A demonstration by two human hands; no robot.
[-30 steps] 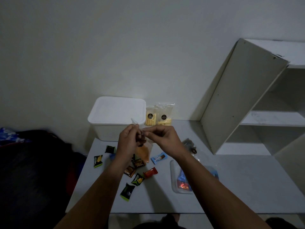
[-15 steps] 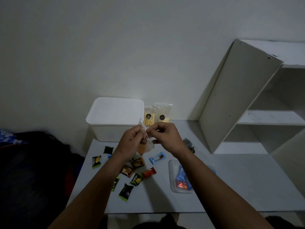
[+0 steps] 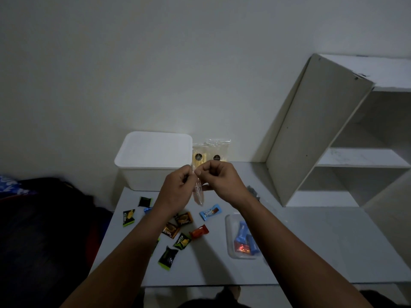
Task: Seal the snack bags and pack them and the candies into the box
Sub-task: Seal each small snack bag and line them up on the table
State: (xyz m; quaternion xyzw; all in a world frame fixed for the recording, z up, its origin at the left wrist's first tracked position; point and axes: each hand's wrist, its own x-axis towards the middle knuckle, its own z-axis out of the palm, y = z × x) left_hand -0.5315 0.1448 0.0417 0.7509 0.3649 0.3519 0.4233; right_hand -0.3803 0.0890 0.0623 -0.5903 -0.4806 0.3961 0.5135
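A dim room, a white table (image 3: 311, 241): our left hand (image 3: 178, 192) and right hand (image 3: 219, 182) pinch the top edge of a clear snack bag (image 3: 198, 194). It hangs lengthwise between them, apparently not yet sealed, with the white box (image 3: 153, 161) just beyond the left hand.

colours on the table

a white box (image 3: 153, 160) and a pale grey table (image 3: 311, 241) are seen. candies (image 3: 178, 232) are wrapped in black with green, orange-brown, red and light blue. yellow sticks and round black labels are shown in two clear snack bags (image 3: 211, 152).
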